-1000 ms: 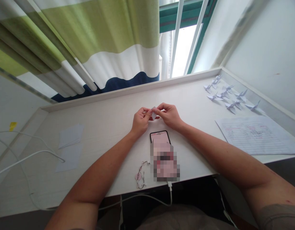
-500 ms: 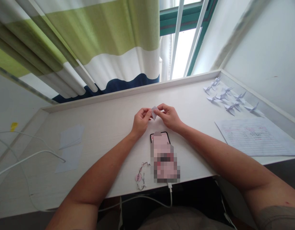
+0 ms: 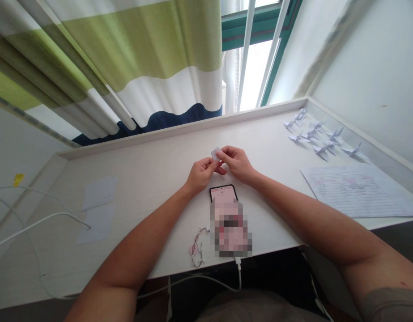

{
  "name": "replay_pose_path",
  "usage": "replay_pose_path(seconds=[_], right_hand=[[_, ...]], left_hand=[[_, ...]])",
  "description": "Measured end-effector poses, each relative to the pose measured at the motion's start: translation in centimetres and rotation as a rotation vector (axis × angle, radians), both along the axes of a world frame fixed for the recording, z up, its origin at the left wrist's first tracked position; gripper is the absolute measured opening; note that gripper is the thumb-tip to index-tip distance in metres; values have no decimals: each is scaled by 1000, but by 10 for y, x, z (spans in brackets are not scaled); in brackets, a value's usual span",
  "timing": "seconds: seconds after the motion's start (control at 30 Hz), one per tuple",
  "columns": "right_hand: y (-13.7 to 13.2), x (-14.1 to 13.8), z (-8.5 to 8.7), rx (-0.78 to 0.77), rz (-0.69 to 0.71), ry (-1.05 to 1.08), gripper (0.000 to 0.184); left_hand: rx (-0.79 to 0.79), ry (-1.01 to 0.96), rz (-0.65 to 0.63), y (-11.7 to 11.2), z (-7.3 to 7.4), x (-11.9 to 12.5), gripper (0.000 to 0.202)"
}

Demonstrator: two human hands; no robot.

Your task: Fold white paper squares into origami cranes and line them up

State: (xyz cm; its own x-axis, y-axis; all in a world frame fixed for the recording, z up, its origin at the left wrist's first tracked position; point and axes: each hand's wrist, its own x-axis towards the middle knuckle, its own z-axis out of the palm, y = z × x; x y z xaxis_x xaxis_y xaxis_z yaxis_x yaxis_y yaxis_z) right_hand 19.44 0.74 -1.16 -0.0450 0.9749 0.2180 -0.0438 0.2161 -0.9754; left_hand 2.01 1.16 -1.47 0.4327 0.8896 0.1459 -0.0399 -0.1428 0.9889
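Observation:
Both hands meet over the middle of the white desk (image 3: 152,179), pinching a small folded piece of pale paper (image 3: 215,153). My left hand (image 3: 202,173) grips its lower edge with thumb and fingers curled. My right hand (image 3: 237,162) pinches its upper right side. Just below the hands a phone (image 3: 229,214) lies flat on the desk, plugged into a white cable (image 3: 239,273).
Several folded paper cranes (image 3: 315,136) sit at the back right corner. A lined sheet (image 3: 359,190) lies at the right edge. Blank paper squares (image 3: 99,192) and white cables (image 3: 35,221) lie at the left. A pink charm (image 3: 196,247) rests beside the phone. Striped curtain and window behind.
The hands have shifted slightly nearer and turned the small paper; the left hand's thumb now sits lower under it. Nothing else on the desk moved.

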Motion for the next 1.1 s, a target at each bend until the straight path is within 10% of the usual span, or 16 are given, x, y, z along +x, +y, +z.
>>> replay_pose_path(seconds=[1.1], right_hand=[[-8, -7, 8, 22, 226, 168, 38]], left_hand=[[21, -38, -27, -9, 1, 7, 57]])
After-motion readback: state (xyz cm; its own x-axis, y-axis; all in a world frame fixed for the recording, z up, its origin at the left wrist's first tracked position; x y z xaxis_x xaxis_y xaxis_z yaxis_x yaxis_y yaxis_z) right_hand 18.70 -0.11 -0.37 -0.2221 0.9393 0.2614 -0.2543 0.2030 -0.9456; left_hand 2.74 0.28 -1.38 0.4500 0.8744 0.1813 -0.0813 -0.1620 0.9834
